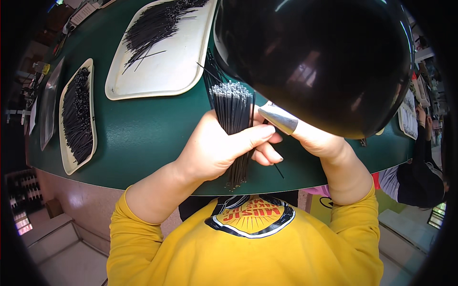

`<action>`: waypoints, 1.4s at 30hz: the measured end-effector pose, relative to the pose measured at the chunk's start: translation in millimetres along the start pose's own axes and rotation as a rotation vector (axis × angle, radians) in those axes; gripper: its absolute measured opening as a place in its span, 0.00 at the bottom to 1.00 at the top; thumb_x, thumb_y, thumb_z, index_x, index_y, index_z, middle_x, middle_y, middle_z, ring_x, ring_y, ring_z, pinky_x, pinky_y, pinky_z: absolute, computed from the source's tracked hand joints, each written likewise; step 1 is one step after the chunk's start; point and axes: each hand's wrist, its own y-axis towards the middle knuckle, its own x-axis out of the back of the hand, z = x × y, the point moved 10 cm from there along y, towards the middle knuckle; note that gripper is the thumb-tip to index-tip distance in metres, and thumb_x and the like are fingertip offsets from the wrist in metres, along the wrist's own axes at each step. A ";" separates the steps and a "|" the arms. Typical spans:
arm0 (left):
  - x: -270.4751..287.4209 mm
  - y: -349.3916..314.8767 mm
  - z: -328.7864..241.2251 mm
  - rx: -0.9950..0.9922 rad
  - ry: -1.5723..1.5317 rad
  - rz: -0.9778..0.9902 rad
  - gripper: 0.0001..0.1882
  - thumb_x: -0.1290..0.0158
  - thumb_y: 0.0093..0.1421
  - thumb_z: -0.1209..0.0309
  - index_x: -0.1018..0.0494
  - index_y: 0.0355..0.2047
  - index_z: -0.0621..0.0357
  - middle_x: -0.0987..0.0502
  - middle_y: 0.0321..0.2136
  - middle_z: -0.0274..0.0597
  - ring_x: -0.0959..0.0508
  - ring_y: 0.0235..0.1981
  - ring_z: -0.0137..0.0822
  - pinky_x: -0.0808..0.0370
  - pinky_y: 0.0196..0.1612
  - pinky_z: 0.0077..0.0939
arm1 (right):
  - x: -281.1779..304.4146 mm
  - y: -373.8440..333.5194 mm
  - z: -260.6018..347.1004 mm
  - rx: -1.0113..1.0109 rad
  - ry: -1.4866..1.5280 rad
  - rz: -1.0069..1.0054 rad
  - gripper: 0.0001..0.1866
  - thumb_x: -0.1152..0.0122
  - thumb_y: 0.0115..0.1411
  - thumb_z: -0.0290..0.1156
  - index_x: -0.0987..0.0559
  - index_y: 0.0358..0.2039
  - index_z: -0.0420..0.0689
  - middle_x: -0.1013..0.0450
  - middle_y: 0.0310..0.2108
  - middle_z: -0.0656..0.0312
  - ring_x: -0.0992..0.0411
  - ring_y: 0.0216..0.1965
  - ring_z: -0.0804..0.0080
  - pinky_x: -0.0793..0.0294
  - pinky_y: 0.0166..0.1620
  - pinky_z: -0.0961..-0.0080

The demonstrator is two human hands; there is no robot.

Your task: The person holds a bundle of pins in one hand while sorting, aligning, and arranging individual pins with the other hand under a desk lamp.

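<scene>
My left hand (210,145) is closed round a thick upright bundle of thin black wires (231,112) with silvery tips at the top. Its thumb lies across the front, and the wires' lower ends show beneath the hand. Close against the bundle's right side is my right hand (317,140), fingers drawn together, with a grey wrap (281,119) on one digit. A large black dome hides much of that hand, so what it pinches is unclear. One loose black wire (280,172) slants out below the left fingers.
The glossy black dome (324,57) hangs over the upper right. A large cream tray (157,78) of black wires lies on the green table (138,138) at the back. Farther left is a narrow tray (70,164) of wires. Another person's arm (422,136) shows far right.
</scene>
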 end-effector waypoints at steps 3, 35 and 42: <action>6.3 -0.4 4.3 0.037 -0.028 0.031 0.06 0.53 0.53 0.75 0.33 0.27 0.68 0.28 0.19 0.44 0.24 0.19 0.34 0.26 0.21 0.18 | 7.1 -3.5 18.6 0.162 -0.238 -0.127 0.10 0.43 0.44 0.16 0.28 0.30 0.36 0.29 0.28 0.61 0.31 0.29 0.76 0.31 0.31 0.83; -7.2 -4.3 1.1 0.056 0.061 0.135 0.11 0.55 0.55 0.73 0.33 0.32 0.71 0.27 0.23 0.49 0.24 0.21 0.36 0.27 0.21 0.18 | -8.9 0.7 5.8 0.074 -0.037 -0.007 0.09 0.41 0.44 0.19 0.27 0.29 0.37 0.29 0.27 0.62 0.31 0.27 0.76 0.30 0.29 0.83; 3.6 -4.0 -0.3 0.020 -0.010 0.021 0.11 0.56 0.55 0.73 0.34 0.32 0.72 0.27 0.26 0.52 0.23 0.24 0.39 0.25 0.27 0.22 | 6.2 -2.6 -10.2 0.009 -0.029 -0.076 0.09 0.41 0.44 0.18 0.28 0.28 0.36 0.29 0.26 0.62 0.32 0.27 0.77 0.31 0.29 0.83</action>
